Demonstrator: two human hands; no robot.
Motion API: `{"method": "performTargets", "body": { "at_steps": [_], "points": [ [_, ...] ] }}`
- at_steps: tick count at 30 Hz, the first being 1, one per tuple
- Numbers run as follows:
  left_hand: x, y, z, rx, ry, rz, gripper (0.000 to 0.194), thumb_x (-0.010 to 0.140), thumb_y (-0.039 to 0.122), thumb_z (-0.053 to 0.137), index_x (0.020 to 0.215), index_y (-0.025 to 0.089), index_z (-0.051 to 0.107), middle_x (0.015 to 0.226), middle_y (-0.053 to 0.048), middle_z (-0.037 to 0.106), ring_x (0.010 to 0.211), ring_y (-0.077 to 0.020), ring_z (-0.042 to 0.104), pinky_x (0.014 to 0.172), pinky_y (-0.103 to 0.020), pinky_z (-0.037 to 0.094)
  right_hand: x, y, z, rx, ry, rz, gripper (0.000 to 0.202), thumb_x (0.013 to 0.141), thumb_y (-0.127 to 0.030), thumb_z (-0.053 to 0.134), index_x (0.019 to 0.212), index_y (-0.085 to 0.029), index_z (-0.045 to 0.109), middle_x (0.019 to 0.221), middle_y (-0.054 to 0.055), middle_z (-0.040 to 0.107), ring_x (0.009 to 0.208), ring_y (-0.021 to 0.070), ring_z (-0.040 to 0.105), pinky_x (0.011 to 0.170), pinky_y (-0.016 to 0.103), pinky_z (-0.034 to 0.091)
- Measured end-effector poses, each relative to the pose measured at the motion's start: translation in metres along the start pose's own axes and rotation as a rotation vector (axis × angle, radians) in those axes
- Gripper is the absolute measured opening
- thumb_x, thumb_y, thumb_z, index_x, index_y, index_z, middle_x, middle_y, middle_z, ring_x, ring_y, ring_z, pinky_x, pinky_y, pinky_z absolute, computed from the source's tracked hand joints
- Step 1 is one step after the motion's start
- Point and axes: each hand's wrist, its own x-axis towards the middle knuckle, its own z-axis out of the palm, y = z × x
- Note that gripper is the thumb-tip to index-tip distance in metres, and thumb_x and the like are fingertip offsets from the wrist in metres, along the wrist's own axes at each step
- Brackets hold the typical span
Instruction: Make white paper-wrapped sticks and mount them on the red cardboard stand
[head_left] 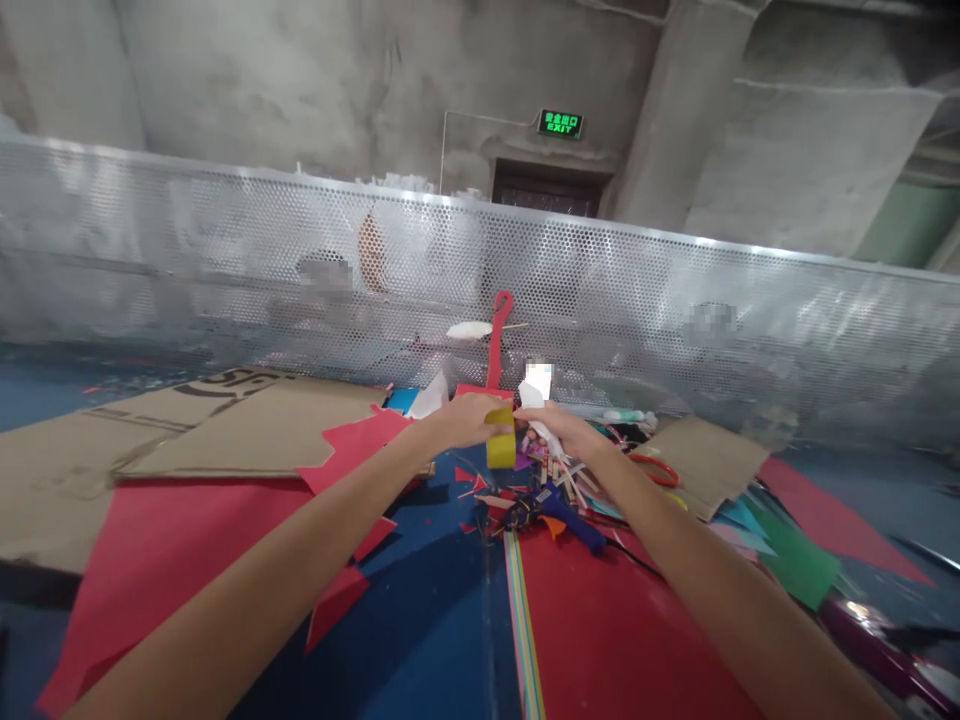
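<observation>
Both arms reach forward over the blue table. My left hand [474,420] is closed at a curved yellow strip [501,448], which hangs below its fingers. Close by on the right, my right hand [564,428] has its fingers closed around a crumpled white piece, paper or tissue [541,428]. The fingertips are small and partly hidden. Behind the hands a red paper strip [495,345] with a curled top stands upright, beside a white leaf-shaped piece [470,329]. Below them a blue glue gun [571,522] lies among paper scraps and small sticks.
Cardboard [255,430] and cut red paper [202,560] spread across the left. A stack of coloured paper [622,630] lies in front, red on top. At right are a red loop handle [656,468], more cardboard [701,460] and green paper [795,555]. A perforated metal screen [225,230] runs behind.
</observation>
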Motion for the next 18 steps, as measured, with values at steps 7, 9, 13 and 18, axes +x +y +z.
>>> {"method": "performTargets", "body": {
  "at_steps": [7,9,13,18],
  "points": [
    [-0.005,-0.012,-0.004,-0.154,0.04,0.096,0.04,0.093,0.042,0.055,0.128,0.024,0.063,0.133,-0.007,0.063,0.121,-0.0211,0.057,0.106,-0.033,0.04,-0.001,0.001,0.0,-0.014,-0.068,-0.125,0.029,0.071,-0.019,0.071,0.099,-0.016,0.063,0.077,0.002,0.071,0.045,0.0074,0.055,0.037,0.016,0.04],
    [-0.003,-0.01,-0.005,-0.162,0.109,0.067,0.031,0.095,0.038,0.053,0.117,0.024,0.07,0.123,-0.006,0.067,0.115,-0.0201,0.059,0.103,-0.033,0.041,-0.001,0.001,0.002,-0.052,-0.085,-0.126,0.032,0.07,-0.019,0.072,0.1,-0.015,0.064,0.075,0.002,0.071,0.045,0.0078,0.055,0.038,0.016,0.039],
    [0.001,-0.007,-0.005,-0.228,0.204,-0.027,0.019,0.089,0.03,0.059,0.093,0.022,0.076,0.101,-0.004,0.071,0.095,-0.0183,0.064,0.089,-0.03,0.047,-0.003,-0.001,0.007,-0.084,-0.114,-0.182,0.035,0.068,-0.022,0.076,0.101,-0.014,0.067,0.074,0.002,0.07,0.047,0.0085,0.054,0.039,0.018,0.039],
    [0.002,-0.008,-0.004,-0.359,0.228,-0.099,0.016,0.085,0.03,0.064,0.084,0.02,0.077,0.091,-0.003,0.072,0.084,-0.0164,0.064,0.078,-0.026,0.047,-0.006,-0.005,0.015,-0.04,-0.08,-0.188,0.032,0.067,-0.025,0.078,0.095,-0.013,0.069,0.073,0.001,0.07,0.048,0.007,0.052,0.042,0.017,0.039]
  ]
}}
